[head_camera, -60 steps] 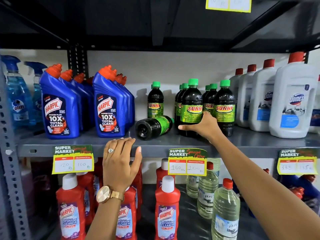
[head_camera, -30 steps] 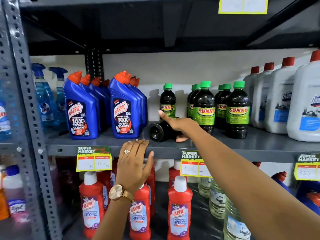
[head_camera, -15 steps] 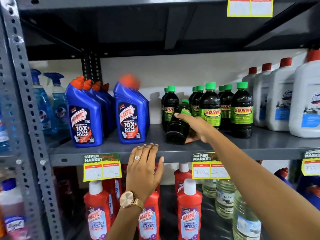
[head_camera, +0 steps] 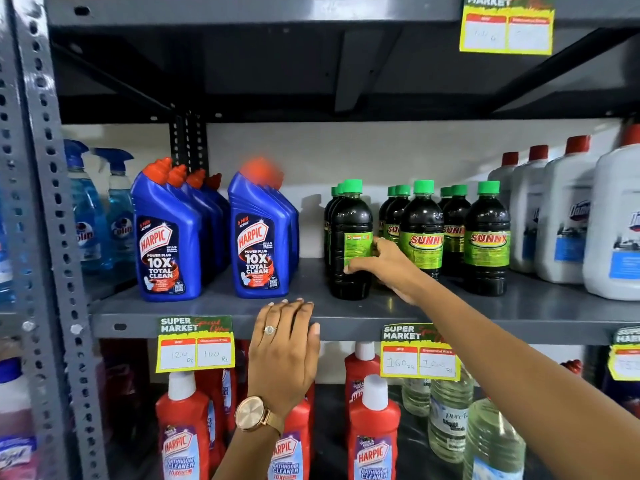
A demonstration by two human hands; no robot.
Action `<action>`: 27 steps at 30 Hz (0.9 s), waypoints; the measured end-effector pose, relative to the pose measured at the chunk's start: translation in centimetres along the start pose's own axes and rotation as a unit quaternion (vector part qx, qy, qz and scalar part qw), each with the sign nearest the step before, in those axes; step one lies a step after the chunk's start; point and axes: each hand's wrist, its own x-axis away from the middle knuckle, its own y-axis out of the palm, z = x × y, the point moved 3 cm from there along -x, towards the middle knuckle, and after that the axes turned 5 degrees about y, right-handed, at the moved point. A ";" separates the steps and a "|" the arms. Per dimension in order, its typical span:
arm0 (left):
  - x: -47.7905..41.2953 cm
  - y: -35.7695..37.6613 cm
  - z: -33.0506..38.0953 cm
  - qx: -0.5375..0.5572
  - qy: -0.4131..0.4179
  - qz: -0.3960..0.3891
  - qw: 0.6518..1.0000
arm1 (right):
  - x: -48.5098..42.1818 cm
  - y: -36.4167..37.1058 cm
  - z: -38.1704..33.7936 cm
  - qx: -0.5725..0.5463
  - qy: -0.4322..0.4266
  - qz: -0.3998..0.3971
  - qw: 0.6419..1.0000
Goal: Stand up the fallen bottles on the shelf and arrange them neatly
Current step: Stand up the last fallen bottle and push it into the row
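Bottle [head_camera: 350,242] upright now, my right hand [head_camera: 384,266] gripping its label from 3 o'clock to square it; left hand [head_camera: 287,337] flat, open, bracing shelf [head_camera: 207,308]

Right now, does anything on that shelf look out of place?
Only slightly. The dark bottle under the right hand stands upright, but its label is turned sideways, unlike the Sunny bottles beside it facing front. Nothing looks spilled or fallen.
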 end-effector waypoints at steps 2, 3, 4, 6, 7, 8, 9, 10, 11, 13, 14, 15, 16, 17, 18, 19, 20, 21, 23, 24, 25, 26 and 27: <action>0.0 0.2 0.0 0.006 -0.004 0.002 1.000 | -0.1 -0.4 0.1 0.038 -0.031 0.030 0.998; 0.0 0.2 0.0 0.008 -0.006 0.004 1.000 | -0.1 -0.6 0.0 0.066 -0.047 0.055 0.995; -0.1 0.2 0.0 0.010 -0.008 0.007 1.000 | 0.0 -0.6 0.0 0.080 -0.052 0.073 0.993; -0.1 0.1 0.1 0.015 -0.011 0.007 1.000 | -0.1 -0.6 0.1 0.081 -0.044 0.063 0.994; -0.1 0.0 0.1 0.018 -0.012 0.008 1.000 | -0.2 -0.6 0.3 0.076 -0.040 0.032 0.996; -0.1 0.0 0.2 0.021 -0.013 0.009 1.000 | -0.4 -0.6 0.7 0.066 -0.031 -0.007 0.997; -0.1 0.0 0.2 0.023 -0.013 0.011 1.000 | -0.5 -0.6 1.1 0.050 -0.020 -0.042 0.998; -0.1 0.0 0.2 0.026 -0.015 0.013 0.999 | -0.5 -0.8 1.5 0.031 -0.011 -0.065 0.997; -0.1 0.0 0.1 0.029 -0.017 0.015 0.999 | -0.5 -0.9 2.0 0.017 -0.006 -0.074 0.997; -0.1 0.1 0.1 0.034 -0.023 0.019 0.999 | -0.6 -1.0 2.6 0.007 -0.004 -0.072 0.997; -0.1 0.1 0.1 0.035 -0.025 0.021 0.999 | -0.7 -0.8 2.5 0.011 -0.006 -0.064 0.998; -0.1 0.1 0.1 0.034 -0.027 0.022 0.999 | -0.7 -0.5 2.3 0.018 -0.009 -0.057 0.998; -0.1 0.1 0.2 0.033 -0.028 0.021 0.999 | -0.8 -0.3 2.2 0.025 -0.011 -0.054 0.998; -0.1 0.0 0.2 0.032 -0.026 0.019 0.999 | -0.9 -0.1 2.1 0.030 -0.012 -0.059 0.998; -0.1 0.0 0.2 0.032 -0.025 0.016 0.999 | -0.9 0.1 2.1 0.029 -0.012 -0.074 0.997; -0.1 0.0 0.2 0.031 -0.025 0.014 0.999 | -1.0 0.2 2.2 0.025 -0.011 -0.089 0.996; -0.2 0.0 0.2 0.031 -0.026 0.011 0.999 | -1.0 0.1 2.4 0.017 -0.006 -0.098 0.995; -0.2 0.0 0.2 0.031 -0.028 0.009 0.999 | -1.0 0.0 2.5 0.009 -0.003 -0.098 0.995; -0.1 0.0 0.2 0.035 -0.033 0.006 0.999 | -1.1 -0.4 2.7 -0.004 -0.004 -0.090 0.996; -0.1 0.0 0.2 0.039 -0.036 0.005 0.999 | -1.2 -0.4 2.7 -0.007 -0.007 -0.088 0.996; -0.1 0.0 0.2 0.042 -0.039 0.004 0.998 | -1.2 -0.2 2.6 -0.003 -0.010 -0.084 0.996; -0.1 -0.1 0.2 0.043 -0.040 0.003 0.998 | -1.1 0.0 2.4 0.005 -0.013 -0.077 0.997; -0.1 -0.1 0.3 0.043 -0.040 0.001 0.998 | -1.1 0.2 2.3 0.014 -0.017 -0.069 0.997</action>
